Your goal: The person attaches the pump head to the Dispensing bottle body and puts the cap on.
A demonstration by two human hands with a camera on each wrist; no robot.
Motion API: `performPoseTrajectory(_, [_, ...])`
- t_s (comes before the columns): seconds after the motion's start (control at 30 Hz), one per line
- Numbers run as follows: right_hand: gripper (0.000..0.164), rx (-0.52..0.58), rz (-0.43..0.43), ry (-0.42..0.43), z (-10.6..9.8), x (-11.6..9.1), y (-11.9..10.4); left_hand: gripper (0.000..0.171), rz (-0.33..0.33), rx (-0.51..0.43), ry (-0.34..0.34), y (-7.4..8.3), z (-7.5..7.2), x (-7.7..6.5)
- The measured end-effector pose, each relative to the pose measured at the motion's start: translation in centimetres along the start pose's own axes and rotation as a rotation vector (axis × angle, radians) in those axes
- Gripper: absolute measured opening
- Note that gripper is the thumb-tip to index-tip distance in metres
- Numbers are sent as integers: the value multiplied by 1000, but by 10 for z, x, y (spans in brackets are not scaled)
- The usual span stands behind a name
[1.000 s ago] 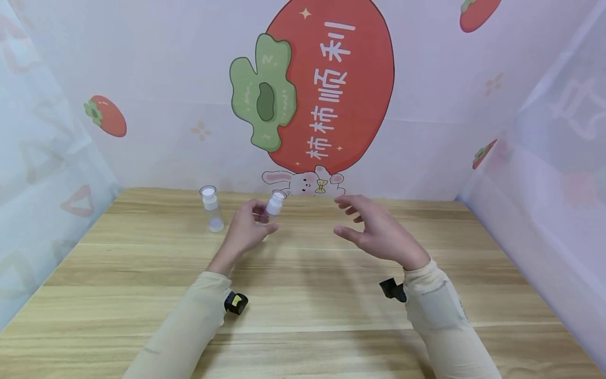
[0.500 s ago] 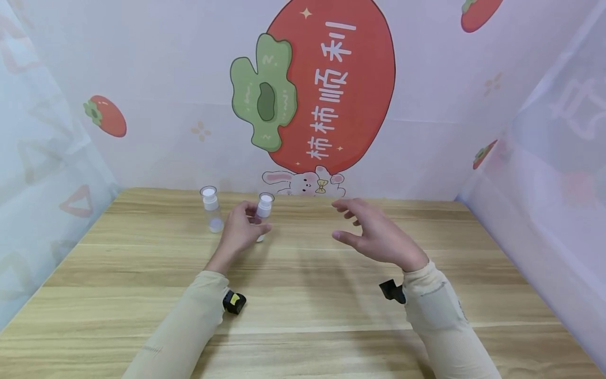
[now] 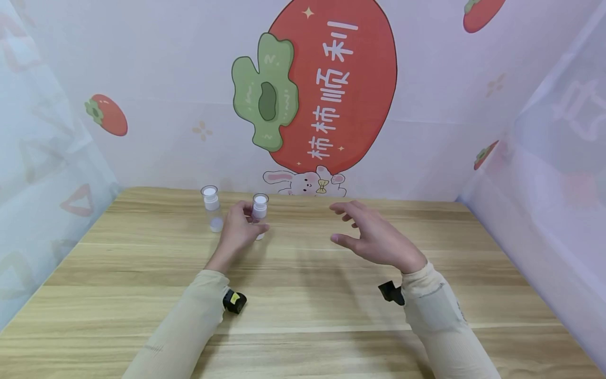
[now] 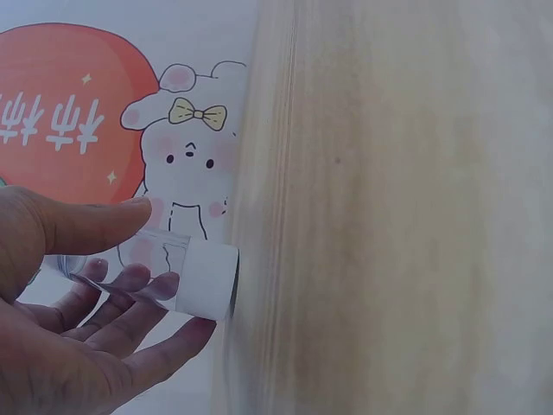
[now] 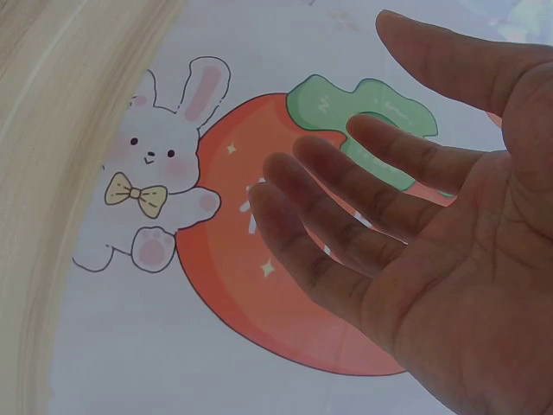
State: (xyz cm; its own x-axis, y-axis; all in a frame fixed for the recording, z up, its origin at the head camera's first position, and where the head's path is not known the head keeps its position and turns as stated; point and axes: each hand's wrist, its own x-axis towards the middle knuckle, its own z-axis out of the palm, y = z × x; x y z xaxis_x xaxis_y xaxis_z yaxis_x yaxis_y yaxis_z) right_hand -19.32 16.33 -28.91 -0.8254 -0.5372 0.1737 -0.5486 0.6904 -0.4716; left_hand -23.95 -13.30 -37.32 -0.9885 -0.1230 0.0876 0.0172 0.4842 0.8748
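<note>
My left hand (image 3: 239, 227) holds a small clear pump bottle (image 3: 260, 207) with a white top under a see-through cap. The bottle stands upright, its thick white base (image 4: 207, 278) right at the wooden tabletop in the left wrist view. My thumb lies across its near side and the other fingers curl behind it, partly seen through the clear wall. A matching pump bottle (image 3: 212, 208) stands upright just left of that hand. To the right, my right hand (image 3: 376, 235) hovers over the table, holding nothing, its fingers spread and loosely bent in the right wrist view.
The wooden table (image 3: 312, 316) runs back to a pale printed wall sheet (image 3: 426, 158) showing a large red persimmon and a rabbit. Similar sheets enclose the left and right sides. Black wrist cameras (image 3: 234, 301) sit at both cuffs.
My left hand has moved slightly left and lowered the bottle, which has gone from tilted to upright. My right hand has drifted a little left and down, still holding nothing.
</note>
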Motion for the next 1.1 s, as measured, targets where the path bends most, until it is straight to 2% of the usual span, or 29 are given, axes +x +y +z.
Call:
performPoseTrajectory(0.57, [60,-29,0,-9,1,-2,0,58,-30,-11,7,0,1,0])
performPoseTrajectory(0.73, [60,-27,24,-5,1,-2,3,63,-23,-6,1,1,0,-1])
performPoseTrajectory(0.87, [59,-62,75,25,0,0,11,68,16,-11,-3,6,-3,-2])
performPoseTrajectory(1.0, [60,-137,118,100,1,3,23,69,103,-9,27,13,-9,-5])
performPoseTrajectory(1.1, [61,-193,109,168,3,5,31,68,170,21,63,20,-13,-7])
